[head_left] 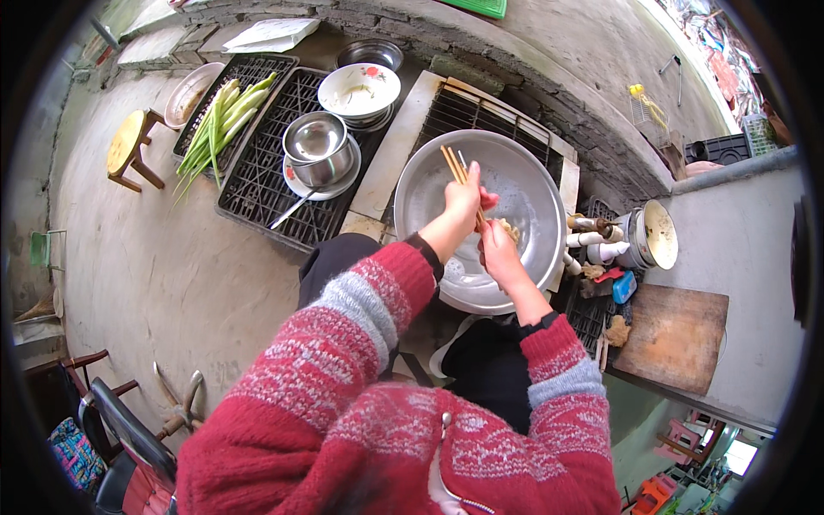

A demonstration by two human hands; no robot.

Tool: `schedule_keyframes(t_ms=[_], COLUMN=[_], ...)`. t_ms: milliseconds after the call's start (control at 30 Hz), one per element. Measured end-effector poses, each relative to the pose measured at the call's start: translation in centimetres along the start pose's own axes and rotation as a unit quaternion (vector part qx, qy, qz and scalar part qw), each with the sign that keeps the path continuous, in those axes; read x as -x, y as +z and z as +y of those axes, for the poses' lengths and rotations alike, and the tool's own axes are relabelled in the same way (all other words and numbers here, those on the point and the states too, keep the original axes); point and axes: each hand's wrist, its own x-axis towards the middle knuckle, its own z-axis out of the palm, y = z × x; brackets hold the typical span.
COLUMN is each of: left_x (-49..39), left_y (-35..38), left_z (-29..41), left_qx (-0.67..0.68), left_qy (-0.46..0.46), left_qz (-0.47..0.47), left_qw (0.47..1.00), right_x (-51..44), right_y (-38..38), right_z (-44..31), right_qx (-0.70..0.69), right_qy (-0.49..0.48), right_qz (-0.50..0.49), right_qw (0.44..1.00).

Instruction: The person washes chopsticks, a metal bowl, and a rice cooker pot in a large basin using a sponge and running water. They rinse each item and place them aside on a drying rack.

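Note:
Over a large metal basin (412,168) holding some sudsy water, my left hand (465,198) grips a bundle of wooden chopsticks (452,162). A thin metal piece sticks up beside them. My right hand (501,252) closes around the lower part of the bundle, just below my left hand. A tan scrubber (510,230), perhaps a loofah piece, shows at its fingers. The lower chopstick ends are hidden by my right hand. The basin sits on a metal grate (450,106) with a pale tiled border.
Left of the basin, black crates (248,187) carry a steel pot (315,145) on a plate, a floral bowl (358,90) and green onions (225,122). A wooden stool (132,145) stands beyond. At right are stacked containers (658,235) and a cutting board (673,338). A brick ledge (553,84) runs behind.

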Motion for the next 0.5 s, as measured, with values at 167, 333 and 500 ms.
schedule_keyframes(t_ms=[167,333,500], left_x=[-1.5,-1.7,-0.2], left_y=[-1.1,-1.2,-0.6], left_z=[3.1,2.4,1.5], left_qx=[0.139,0.057,-0.103], left_qy=[0.11,0.032,-0.007], left_qz=[0.053,0.098,-0.049], left_qw=[0.983,0.993,0.993], right_x=[2.2,3.1,1.5], right_y=[-1.7,-2.4,-2.8], right_z=[-1.1,-1.7,0.4], right_qx=[0.091,0.217,0.245], right_qy=[-0.036,-0.083,-0.022], right_qz=[-0.026,-0.033,0.072], right_qw=[0.995,0.972,0.967])
